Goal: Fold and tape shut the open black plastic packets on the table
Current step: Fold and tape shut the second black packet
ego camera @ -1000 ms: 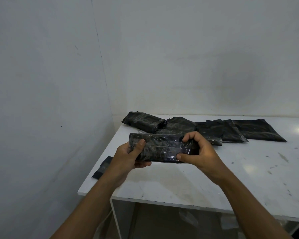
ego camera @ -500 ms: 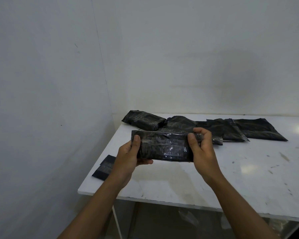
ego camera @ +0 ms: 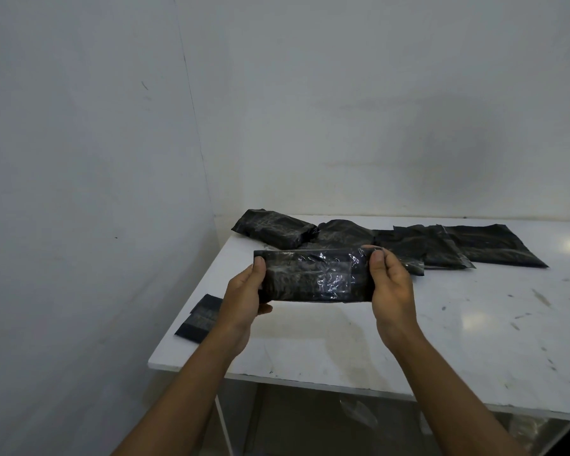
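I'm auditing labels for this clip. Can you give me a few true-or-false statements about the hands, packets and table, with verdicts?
1. The left hand and right hand grip opposite ends of one black packet. True.
2. That packet lies flat on the table. False: it is held up off the white top.
3. More black packets lie toward the table's back edge. True.
4. The right hand holds a tape roll. False: it holds only the packet's end.
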